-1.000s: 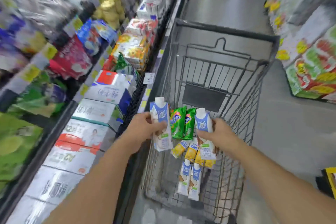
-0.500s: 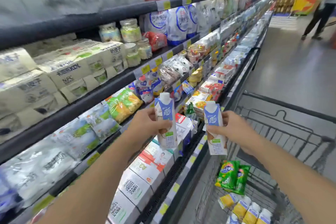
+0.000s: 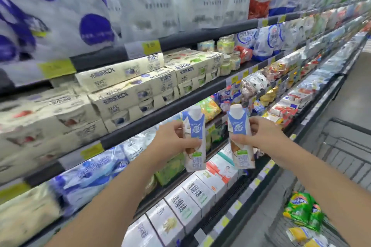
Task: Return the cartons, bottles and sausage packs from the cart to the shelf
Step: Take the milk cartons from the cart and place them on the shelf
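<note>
My left hand (image 3: 170, 142) grips a white and blue carton (image 3: 194, 138) with a white cap, held upright in front of the shelf (image 3: 164, 106). My right hand (image 3: 259, 136) grips a second, matching carton (image 3: 240, 136) just to the right of the first. Both cartons hang in the air at the height of the lower middle shelf, a short gap between them. At the lower right, the cart (image 3: 341, 146) holds green sausage packs (image 3: 303, 210) and a yellow pack (image 3: 299, 233).
Cream boxed yoghurt multipacks (image 3: 128, 86) fill the middle shelf. Large white and blue bags (image 3: 80, 6) hang on the top row. White carton cases (image 3: 192, 196) line the bottom shelf. The aisle floor (image 3: 353, 90) runs off to the right.
The view has swung up from the cart toward the shelves. Both hands have carried their cartons higher and closer to the shelf, and the cart has dropped to the lower right.
</note>
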Action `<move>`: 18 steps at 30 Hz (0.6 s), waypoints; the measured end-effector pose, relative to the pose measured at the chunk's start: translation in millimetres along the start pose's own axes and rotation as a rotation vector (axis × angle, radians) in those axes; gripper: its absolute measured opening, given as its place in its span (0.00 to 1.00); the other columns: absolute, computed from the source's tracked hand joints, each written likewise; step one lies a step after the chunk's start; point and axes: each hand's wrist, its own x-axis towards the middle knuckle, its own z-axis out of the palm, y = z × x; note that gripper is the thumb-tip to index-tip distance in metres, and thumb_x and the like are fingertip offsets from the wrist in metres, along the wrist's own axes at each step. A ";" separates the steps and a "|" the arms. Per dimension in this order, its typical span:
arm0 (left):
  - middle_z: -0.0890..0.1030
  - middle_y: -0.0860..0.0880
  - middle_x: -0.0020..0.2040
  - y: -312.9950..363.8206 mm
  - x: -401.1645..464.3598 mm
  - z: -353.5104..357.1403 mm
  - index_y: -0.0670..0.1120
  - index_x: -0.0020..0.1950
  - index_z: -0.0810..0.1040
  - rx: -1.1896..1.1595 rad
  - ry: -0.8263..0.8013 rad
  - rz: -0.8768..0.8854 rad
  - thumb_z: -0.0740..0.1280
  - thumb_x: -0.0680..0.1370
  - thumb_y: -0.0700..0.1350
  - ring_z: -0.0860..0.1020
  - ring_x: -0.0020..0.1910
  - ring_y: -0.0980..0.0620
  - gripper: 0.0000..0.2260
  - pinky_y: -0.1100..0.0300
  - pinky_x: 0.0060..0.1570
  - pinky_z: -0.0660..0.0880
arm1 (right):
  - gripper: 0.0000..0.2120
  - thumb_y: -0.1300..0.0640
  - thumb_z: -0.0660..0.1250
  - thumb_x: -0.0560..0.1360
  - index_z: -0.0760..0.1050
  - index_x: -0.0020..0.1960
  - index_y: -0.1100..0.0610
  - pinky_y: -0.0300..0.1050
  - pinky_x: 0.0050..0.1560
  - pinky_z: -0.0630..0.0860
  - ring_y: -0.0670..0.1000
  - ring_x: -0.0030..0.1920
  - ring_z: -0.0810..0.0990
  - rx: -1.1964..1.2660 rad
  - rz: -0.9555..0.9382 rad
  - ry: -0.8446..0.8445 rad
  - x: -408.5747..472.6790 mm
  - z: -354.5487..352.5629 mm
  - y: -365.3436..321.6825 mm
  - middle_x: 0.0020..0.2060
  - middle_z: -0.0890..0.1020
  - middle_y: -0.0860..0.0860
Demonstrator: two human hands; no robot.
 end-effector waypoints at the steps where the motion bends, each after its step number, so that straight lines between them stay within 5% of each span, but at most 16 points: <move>1: 0.87 0.44 0.46 -1.2 -12.1 -9.5 0.40 0.53 0.82 -0.006 0.016 -0.003 0.78 0.68 0.37 0.82 0.37 0.50 0.15 0.54 0.41 0.79 | 0.24 0.54 0.80 0.67 0.74 0.58 0.54 0.43 0.44 0.78 0.49 0.50 0.82 0.000 -0.014 -0.016 -4.2 11.6 -5.9 0.50 0.83 0.49; 7: 0.87 0.43 0.47 2.0 -94.0 -63.6 0.41 0.52 0.82 -0.049 0.170 -0.018 0.79 0.65 0.41 0.82 0.39 0.48 0.18 0.52 0.43 0.80 | 0.19 0.54 0.80 0.64 0.76 0.50 0.51 0.40 0.35 0.78 0.45 0.41 0.85 0.011 -0.129 -0.186 -28.4 83.2 -53.2 0.45 0.85 0.48; 11: 0.86 0.42 0.48 4.3 -161.9 -98.8 0.39 0.55 0.81 -0.067 0.364 -0.049 0.79 0.68 0.38 0.83 0.41 0.48 0.17 0.55 0.43 0.80 | 0.27 0.49 0.81 0.58 0.78 0.54 0.54 0.52 0.47 0.81 0.51 0.47 0.85 0.015 -0.204 -0.344 -41.0 137.7 -80.7 0.46 0.86 0.49; 14: 0.86 0.41 0.49 1.4 -219.5 -123.3 0.39 0.57 0.80 -0.078 0.534 -0.072 0.78 0.68 0.36 0.84 0.42 0.47 0.18 0.57 0.41 0.80 | 0.24 0.55 0.81 0.64 0.76 0.57 0.56 0.41 0.39 0.77 0.46 0.44 0.84 0.041 -0.275 -0.457 -60.9 185.3 -96.7 0.47 0.85 0.48; 18: 0.86 0.42 0.49 -5.1 -294.2 -151.5 0.41 0.56 0.81 -0.051 0.754 -0.116 0.78 0.69 0.34 0.84 0.43 0.47 0.17 0.57 0.41 0.81 | 0.23 0.54 0.80 0.65 0.76 0.56 0.54 0.40 0.38 0.76 0.45 0.44 0.84 0.041 -0.326 -0.633 -93.9 245.6 -113.7 0.48 0.85 0.48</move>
